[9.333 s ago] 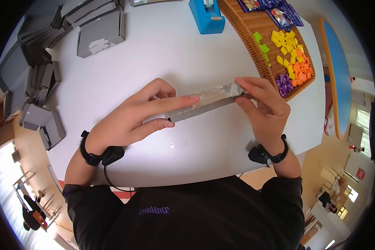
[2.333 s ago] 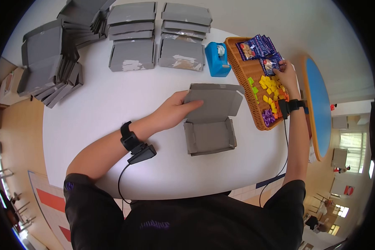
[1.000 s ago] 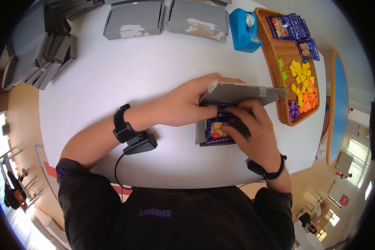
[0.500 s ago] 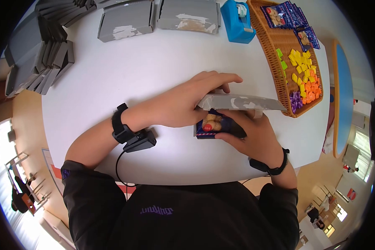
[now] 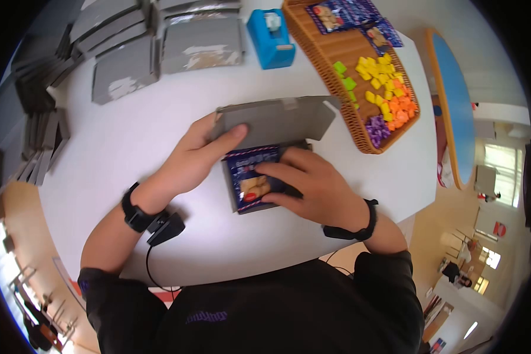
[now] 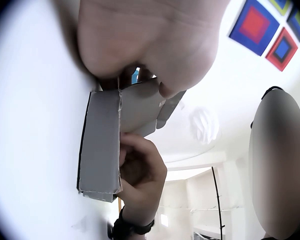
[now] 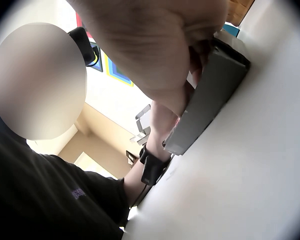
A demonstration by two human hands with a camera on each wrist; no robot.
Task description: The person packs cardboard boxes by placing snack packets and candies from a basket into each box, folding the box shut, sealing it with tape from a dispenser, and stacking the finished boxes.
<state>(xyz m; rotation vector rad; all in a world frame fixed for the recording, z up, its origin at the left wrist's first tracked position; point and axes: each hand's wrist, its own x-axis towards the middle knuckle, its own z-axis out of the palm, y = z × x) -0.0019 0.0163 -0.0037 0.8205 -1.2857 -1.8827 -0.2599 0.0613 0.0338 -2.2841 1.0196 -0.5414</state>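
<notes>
Box (image 6: 101, 142): grey, open, set on the white bench (image 5: 124, 138) in front of the person, its lid (image 5: 271, 121) raised at the far side.
Packet (image 5: 245, 168): dark blue with printed food, lying inside the box, its right part covered by fingers.
Left grip (image 5: 197, 153): grasping the lid near its left end, thumb on the inner face.
Right grip (image 5: 315, 186): released, its relaxed, slightly bent fingers touching the packet.
Basket (image 5: 318, 59): wicker, at the bench's far right, well apart from both grips; blue packets (image 5: 345, 15) at its far end, green pieces (image 5: 345, 79) along the left side, yellow pieces (image 5: 377, 74) in the middle, orange pieces (image 5: 401, 109) and purple pieces (image 5: 377, 128) toward the near end.
Tape dispenser (image 5: 271, 44): blue, just left of the basket.
Closed boxes (image 5: 200, 44): grey, in two groups, left of the dispenser.
Open boxes (image 5: 44, 133): grey, bunched together along the left edge.
</notes>
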